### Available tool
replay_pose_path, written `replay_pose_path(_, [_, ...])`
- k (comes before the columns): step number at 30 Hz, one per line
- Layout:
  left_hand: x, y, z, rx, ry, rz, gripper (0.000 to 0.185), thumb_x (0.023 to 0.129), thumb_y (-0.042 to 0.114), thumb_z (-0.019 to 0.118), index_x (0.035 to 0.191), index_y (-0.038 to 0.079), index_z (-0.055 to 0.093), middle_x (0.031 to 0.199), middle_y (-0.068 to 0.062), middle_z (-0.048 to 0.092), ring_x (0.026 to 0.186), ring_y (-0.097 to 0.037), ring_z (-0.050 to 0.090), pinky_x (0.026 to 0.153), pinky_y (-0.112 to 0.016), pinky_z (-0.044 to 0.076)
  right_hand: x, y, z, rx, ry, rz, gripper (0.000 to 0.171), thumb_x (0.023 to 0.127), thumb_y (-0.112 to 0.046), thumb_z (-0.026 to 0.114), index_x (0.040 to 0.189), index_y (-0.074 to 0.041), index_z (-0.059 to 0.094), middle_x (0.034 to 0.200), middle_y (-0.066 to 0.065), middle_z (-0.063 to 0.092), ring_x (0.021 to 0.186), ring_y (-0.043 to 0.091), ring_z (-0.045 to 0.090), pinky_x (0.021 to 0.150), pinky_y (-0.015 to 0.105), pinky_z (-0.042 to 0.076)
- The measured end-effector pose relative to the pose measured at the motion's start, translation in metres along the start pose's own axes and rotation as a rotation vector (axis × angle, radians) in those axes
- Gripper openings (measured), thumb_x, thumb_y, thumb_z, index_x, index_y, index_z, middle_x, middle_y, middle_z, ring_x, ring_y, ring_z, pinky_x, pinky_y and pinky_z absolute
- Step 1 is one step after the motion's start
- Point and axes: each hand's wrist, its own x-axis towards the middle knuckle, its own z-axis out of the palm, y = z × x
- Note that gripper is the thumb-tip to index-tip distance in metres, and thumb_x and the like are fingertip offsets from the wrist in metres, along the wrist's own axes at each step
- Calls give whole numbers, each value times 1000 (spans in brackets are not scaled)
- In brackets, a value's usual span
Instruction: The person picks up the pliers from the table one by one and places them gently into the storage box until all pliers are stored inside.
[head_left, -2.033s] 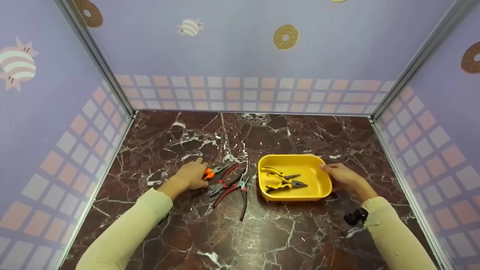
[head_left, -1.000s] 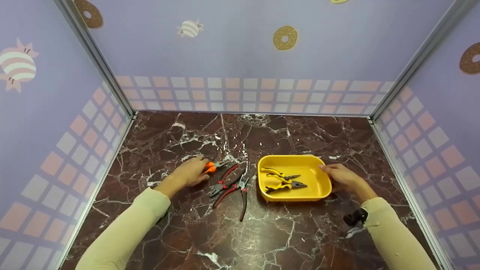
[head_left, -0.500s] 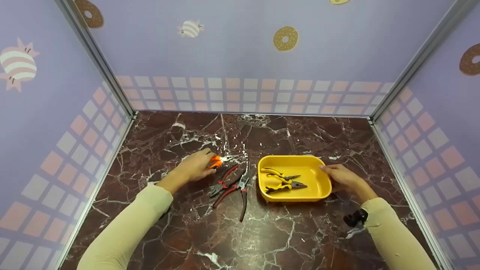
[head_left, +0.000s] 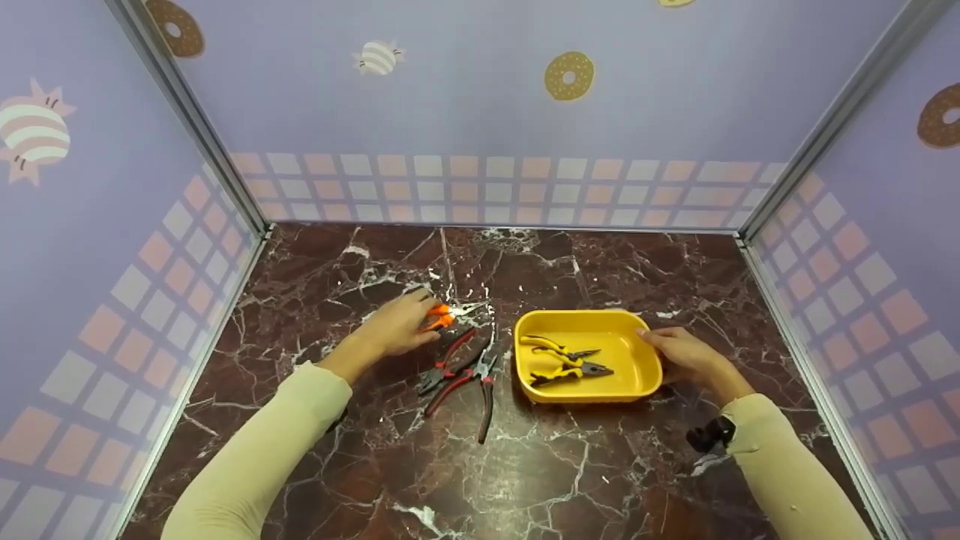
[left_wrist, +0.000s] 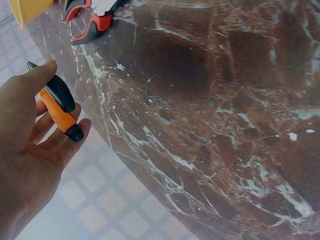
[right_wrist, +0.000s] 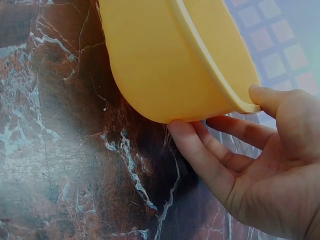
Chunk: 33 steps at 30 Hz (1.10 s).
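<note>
Orange-handled pliers (head_left: 444,315), black-tipped grips, metal nose

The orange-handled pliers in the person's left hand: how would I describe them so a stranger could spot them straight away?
Start at the yellow plastic tray on the dark marbled table, then look left past the two red-and-black-handled pliers lying there. Just beyond them, the left hand grips the small orange-handled pliers. They alone have orange grips, and only they are held.
</note>
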Motion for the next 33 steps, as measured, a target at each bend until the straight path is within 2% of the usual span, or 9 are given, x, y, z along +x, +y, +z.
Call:
replay_pose_path(3, [3, 1, -3, 1, 1, 1, 53, 93, 29, 83, 133, 0, 64, 125, -17, 63, 111, -37, 65, 101, -52, 55, -1, -1, -1, 6, -4, -6, 64, 112, -41, 53, 151, 10, 47, 132, 24, 64, 104, 28, 72, 87, 51, 63])
replay_pose_path(6, [5, 3, -4, 6, 10, 9, 52, 93, 30, 83, 132, 1, 65, 126, -17, 62, 112, -37, 65, 103, -52, 54, -1, 0, -2, 6, -1, -10, 63, 112, -40, 53, 151, 9, 48, 131, 24, 64, 104, 28, 71, 87, 52, 63])
replay_pose_path(11, [5, 5, -4, 8, 18, 19, 50, 93, 29, 83, 129, 0, 65, 117, -15, 61, 105, -35, 66, 96, -52, 56, 1, 1, -1, 10, -2, -9, 65, 112, -41, 53, 153, 9, 46, 136, 26, 62, 106, 28, 71, 87, 52, 63])
replay_pose_path(20, [9, 14, -6, -54, -9, -3, 55, 94, 32, 81, 138, 3, 64, 123, -12, 63, 110, -33, 66, 97, -54, 55, 0, 1, 0, 22, -11, -13, 63, 112, -40, 52, 151, 10, 48, 132, 25, 65, 105, 29, 72, 87, 52, 63])
replay_pose_path(27, [15, 21, -14, -61, -10, 21, 53, 95, 35, 79, 137, 5, 65, 121, -11, 63, 105, -30, 66, 94, -51, 57, 0, 0, 0, -9, 19, -2, 64, 111, -41, 54, 150, 9, 49, 134, 26, 64, 104, 29, 72, 87, 52, 63])
replay_pose_path(33, [23, 27, -23, -72, -19, 40, 54, 96, 32, 80, 139, 3, 64, 130, -14, 63, 111, -33, 66, 100, -52, 55, 1, 0, 1, 32, -3, -4, 60, 112, -38, 53, 149, 9, 50, 125, 24, 68, 101, 29, 73, 85, 50, 64])
